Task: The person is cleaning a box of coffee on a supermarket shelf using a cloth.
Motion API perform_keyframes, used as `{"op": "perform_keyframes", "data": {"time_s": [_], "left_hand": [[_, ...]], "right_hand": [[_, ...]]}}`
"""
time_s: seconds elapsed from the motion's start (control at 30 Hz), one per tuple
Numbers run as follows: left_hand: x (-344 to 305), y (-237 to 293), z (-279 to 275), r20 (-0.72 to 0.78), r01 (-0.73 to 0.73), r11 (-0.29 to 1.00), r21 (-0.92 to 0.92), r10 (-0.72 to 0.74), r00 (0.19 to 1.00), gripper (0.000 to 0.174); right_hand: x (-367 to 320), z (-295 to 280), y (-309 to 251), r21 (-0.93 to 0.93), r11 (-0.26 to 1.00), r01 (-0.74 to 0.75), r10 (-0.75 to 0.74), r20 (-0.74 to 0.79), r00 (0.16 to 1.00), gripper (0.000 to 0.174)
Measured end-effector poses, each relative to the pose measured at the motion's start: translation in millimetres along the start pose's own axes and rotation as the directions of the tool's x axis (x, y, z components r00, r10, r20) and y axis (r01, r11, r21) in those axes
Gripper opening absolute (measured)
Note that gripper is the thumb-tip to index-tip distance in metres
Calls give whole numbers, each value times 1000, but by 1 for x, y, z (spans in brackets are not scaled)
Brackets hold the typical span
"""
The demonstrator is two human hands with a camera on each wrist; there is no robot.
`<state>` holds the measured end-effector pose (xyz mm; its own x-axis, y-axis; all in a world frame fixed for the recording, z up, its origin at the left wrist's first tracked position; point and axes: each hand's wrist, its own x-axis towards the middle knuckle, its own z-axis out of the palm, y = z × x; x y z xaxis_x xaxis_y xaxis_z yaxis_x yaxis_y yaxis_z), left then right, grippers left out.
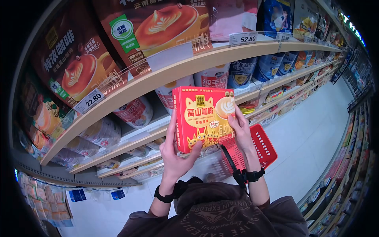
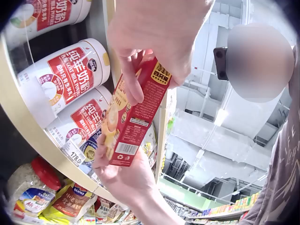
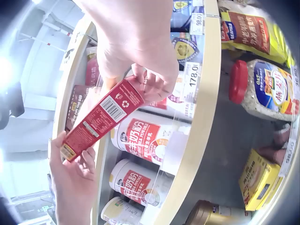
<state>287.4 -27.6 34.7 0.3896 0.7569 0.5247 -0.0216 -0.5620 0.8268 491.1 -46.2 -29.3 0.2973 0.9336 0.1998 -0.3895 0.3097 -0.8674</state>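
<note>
A red coffee box [image 1: 203,118] with a cup picture and yellow cartoon cats is held up between both hands, its front facing the head camera. My left hand [image 1: 175,158] grips its lower left side, thumb on the front near the bottom edge. My right hand [image 1: 241,132] grips the right side, thumb on the front by the cup. In the left wrist view the narrow side of the box [image 2: 136,117] shows a barcode, with the left hand [image 2: 157,33] and right hand [image 2: 126,178] at opposite ends. The right wrist view shows the same barcode side of the box [image 3: 103,117].
Curved shelves [image 1: 221,55] rise in front, with large brown coffee boxes [image 1: 79,59] at upper left and white milk powder cans [image 2: 65,70] behind the held box. A red basket [image 1: 264,146] is below the right forearm. Floor [image 1: 304,114] extends to the right.
</note>
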Motion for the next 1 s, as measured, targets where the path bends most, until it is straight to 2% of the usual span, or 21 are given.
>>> {"op": "perform_keyframes", "data": {"time_s": [0.03,0.07,0.1,0.13,0.17,0.23,0.43,1.0], "left_hand": [[2,0,0,11,-4,1000,-1,4,1000,84],[5,-2,1,-22,39,996,-83,-41,999,83],[6,-3,1,-52,81,983,-165,-91,994,82],[10,-2,-1,-8,145,934,-328,-157,988,80],[11,-4,-1,-9,146,934,-327,-158,987,80],[11,-9,0,-15,155,905,-396,-175,985,79],[11,-10,1,-33,170,904,-392,-199,979,77],[10,-10,2,-57,172,914,-368,-207,977,77]], "right_hand": [[-1,-1,-5,3,1000,7,-7,-9,1000,59],[-1,-5,-13,-35,999,17,-17,-18,1000,62],[0,-5,-20,-73,997,24,-25,-24,999,64],[-2,-1,-33,-84,996,29,-30,-12,999,65],[-4,2,-39,-83,996,27,-29,-11,1000,65],[-7,8,-45,-139,983,116,-116,11,993,66],[-10,14,-55,-157,969,189,-183,50,982,69],[-6,13,-55,-154,975,163,-153,73,985,68]]}}
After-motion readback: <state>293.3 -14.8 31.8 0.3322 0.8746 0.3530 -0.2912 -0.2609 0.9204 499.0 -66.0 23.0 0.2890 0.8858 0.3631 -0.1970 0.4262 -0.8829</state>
